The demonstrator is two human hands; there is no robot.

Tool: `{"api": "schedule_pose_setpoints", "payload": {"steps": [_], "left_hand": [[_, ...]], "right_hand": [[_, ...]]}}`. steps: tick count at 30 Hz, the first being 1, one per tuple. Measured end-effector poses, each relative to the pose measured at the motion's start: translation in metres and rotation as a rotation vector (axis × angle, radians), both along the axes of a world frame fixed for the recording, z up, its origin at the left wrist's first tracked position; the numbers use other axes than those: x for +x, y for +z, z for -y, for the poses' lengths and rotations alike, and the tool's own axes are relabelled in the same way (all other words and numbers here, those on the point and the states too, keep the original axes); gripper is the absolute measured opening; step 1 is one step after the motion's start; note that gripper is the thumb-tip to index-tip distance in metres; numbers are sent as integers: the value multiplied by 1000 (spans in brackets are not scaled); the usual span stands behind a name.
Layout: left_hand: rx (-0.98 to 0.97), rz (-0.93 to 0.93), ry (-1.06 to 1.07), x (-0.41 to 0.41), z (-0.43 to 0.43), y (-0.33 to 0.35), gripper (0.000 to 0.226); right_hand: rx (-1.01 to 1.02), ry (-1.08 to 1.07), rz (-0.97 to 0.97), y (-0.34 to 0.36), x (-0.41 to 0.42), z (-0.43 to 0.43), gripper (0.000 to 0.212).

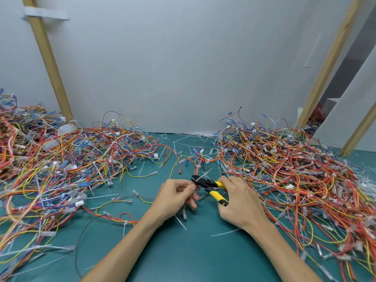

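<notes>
The left hand (175,195) has its fingers (183,183) curled in, thumb and forefinger pinching a thin wire bundle (197,167) of red and orange strands. The lower fingers fold loosely under, with more red strands running through them. The right hand (238,202) wraps its fingers (230,181) round the yellow handles of the cutters (211,186), gripping them from the right, and the two handles stand somewhat apart. Both forearms come up from the bottom edge and converge toward the middle of the green counter (183,251). The left wrist is turned so the back of the hand faces up and left, and the right hand shows its back to the camera. The cutters sit between the two hands, just above the counter. Their long axis runs from the handle ends at lower right to the black head at upper left, so the nose points left and slightly away from the person. The head meets a white cable tie (204,173) that sticks out up and to the right from the bundle, just beside the left thumb. Whether the blades are shut on it cannot be told. A big wire heap (61,159) lies to the left and another heap (284,169) to the right, with loose ties and cut strands scattered between them.
</notes>
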State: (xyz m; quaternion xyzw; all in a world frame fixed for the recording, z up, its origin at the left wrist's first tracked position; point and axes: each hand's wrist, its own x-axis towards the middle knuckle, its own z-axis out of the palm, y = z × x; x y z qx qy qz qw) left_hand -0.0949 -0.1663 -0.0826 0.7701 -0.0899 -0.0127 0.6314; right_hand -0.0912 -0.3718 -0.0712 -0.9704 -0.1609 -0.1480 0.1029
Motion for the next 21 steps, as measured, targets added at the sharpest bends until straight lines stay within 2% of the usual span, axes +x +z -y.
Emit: {"api": "schedule_pose_setpoints", "payload": {"steps": [7, 12, 18, 21], "left_hand": [[-21, -5, 12, 0, 0, 0, 20], [-26, 3, 31, 0, 0, -1, 19], [-64, 19, 55, 2, 0, -2, 20], [-90, 22, 65, 2, 0, -2, 20]], "right_hand": [[21, 15, -54, 2, 0, 1, 24], [12, 0, -11, 2, 2, 0, 13], [47, -23, 1, 0, 3, -4, 37], [9, -51, 20, 1, 3, -5, 40]]}}
